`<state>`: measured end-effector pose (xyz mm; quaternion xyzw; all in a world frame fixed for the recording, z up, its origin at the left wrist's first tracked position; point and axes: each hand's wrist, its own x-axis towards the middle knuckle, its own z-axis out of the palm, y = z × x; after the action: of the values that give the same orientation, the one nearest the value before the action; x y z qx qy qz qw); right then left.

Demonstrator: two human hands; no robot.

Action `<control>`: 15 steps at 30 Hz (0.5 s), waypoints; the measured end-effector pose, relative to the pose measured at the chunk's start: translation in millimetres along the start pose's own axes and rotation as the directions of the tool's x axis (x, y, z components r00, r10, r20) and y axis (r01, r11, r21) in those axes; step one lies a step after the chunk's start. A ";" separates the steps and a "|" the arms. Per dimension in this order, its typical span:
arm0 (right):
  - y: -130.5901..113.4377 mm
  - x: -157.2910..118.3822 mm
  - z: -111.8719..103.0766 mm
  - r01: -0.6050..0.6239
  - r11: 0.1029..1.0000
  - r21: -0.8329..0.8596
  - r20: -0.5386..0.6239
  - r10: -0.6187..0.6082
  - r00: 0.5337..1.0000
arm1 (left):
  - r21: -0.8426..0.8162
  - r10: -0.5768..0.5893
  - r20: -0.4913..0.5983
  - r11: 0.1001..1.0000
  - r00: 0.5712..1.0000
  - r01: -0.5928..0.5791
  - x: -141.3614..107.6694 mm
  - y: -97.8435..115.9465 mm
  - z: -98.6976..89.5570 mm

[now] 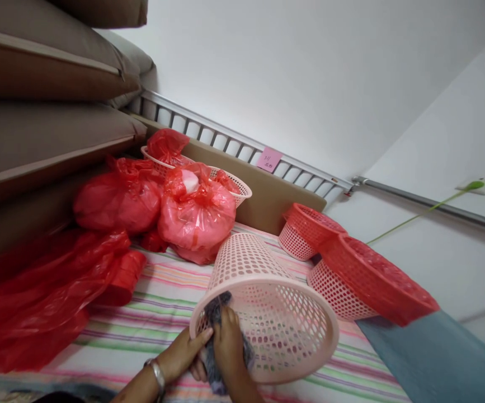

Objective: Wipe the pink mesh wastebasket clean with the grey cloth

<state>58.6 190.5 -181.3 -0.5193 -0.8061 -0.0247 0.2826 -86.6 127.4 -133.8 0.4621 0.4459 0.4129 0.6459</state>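
Observation:
A pale pink plastic laundry-type basket with round holes lies tipped on its side on the striped sheet, its mouth facing me. My left hand, with a silver bangle on the wrist, is closed at the lower left of the rim, thumb towards the inside. Just inside the mouth, my right hand presses its fingers around a dark grey fuzzy cloth against the basket's inner wall. Part of the cloth hangs below the hand, over the rim. My palms hide some of the rim.
Two filled red plastic bags stand behind the basket. A roll of red bags lies left. Red-lined baskets stand on the right by a blue-grey cloth. Stacked cushions rise at left; a metal rail runs behind.

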 end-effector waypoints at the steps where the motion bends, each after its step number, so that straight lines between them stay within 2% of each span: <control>1: 0.2 12.0 2.1 -0.029 1.000 -0.003 0.021 0.030 0.999 | -0.013 -0.007 0.002 1.000 1.000 0.007 0.6 -1.6 -0.6; 6: 3.8 63.3 11.1 -0.099 0.993 -0.071 0.062 0.103 0.993 | -0.067 -0.045 0.005 0.997 0.999 0.045 0.9 -8.1 -2.8; 15: 29.9 117.3 32.4 -0.090 0.994 -0.060 0.027 0.092 0.995 | -0.081 -0.084 -0.023 0.993 0.996 0.082 2.2 -11.3 -4.0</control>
<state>34.9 311.6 -159.6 -0.5640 -0.7847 -0.0277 0.2558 -88.5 127.8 -145.9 0.4114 0.4565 0.4091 0.6745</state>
